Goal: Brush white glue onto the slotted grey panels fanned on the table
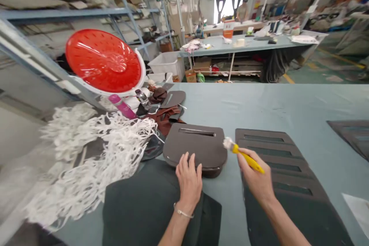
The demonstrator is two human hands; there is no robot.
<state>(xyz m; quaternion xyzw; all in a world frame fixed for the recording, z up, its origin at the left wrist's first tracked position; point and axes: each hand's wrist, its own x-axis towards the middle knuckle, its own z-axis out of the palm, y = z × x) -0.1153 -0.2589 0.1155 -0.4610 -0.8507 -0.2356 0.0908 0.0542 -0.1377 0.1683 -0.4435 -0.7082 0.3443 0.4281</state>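
Observation:
My left hand (188,178) lies with spread fingers on the near edge of a dark grey-brown rounded panel (196,146), which has a slot along its far side and seems to top a stack. In my right hand (258,178) is a brush with a yellow handle (250,162), its pale bristles (228,143) beside the panel's right edge. Dark sheet material (141,203) spreads under and in front of my left wrist. To the right, a row of overlapping slotted dark pieces (276,153) lies on the blue-grey table (259,103).
White tangled strips (115,153) heap at the left. Behind them sit a red round lid or basin (103,61), a pink bottle (123,107), a clear bottle (143,99) and brown scraps (165,119). Another dark piece (351,134) lies far right. A person (242,10) is at a distant table.

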